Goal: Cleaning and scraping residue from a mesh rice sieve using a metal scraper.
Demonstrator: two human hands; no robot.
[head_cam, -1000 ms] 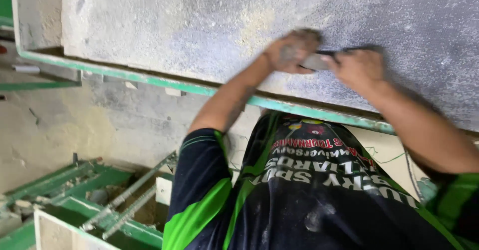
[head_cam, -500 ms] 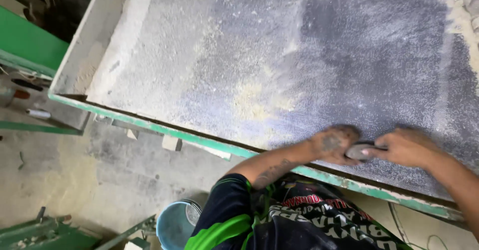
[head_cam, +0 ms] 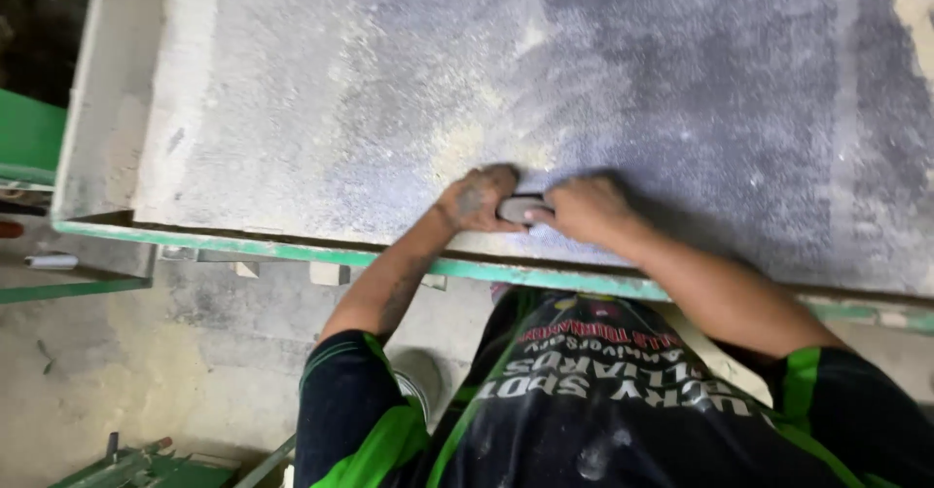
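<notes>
Both hands had shifted along the slab [head_cam: 681, 79] since a second ago: earlier they worked further right, now they sat near the middle of its near edge, just inside the green frame [head_cam: 292, 250]. Left hand [head_cam: 477, 199] and right hand [head_cam: 584, 208] met on a small grey block [head_cam: 520, 208], fingers curled and pressed onto it from both sides, block flat against the dusty surface. Pale dust lay thick toward the left edge, darker bare patch to the right. Judging by that, rubbing was progressing along the near edge, much surface still unworked.
</notes>
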